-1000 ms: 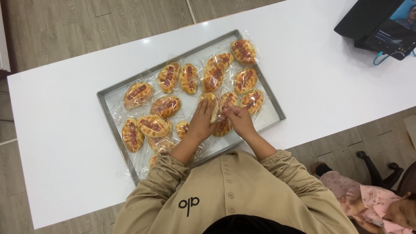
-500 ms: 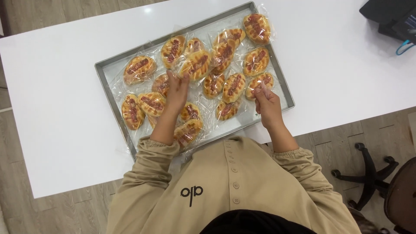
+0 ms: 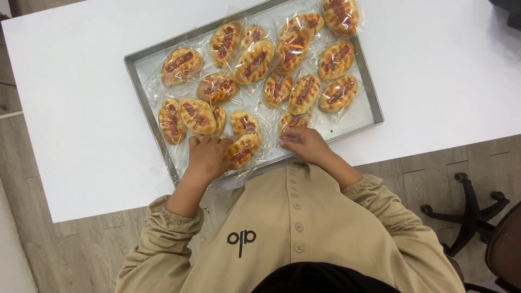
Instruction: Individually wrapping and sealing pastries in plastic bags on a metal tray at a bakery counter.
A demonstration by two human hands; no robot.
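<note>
White bench over wood flooring carries one grey metal tray. I count about sixteen oval buns, golden with red filling stripes, each in a clear wrapper. My left hand rests at the tray's near edge, its grip curled loosely against one wrapped bun just to its right, touching but not clamped. My right hand lies flat at the near edge, fingers together, covering the lower part of another bun.
</note>
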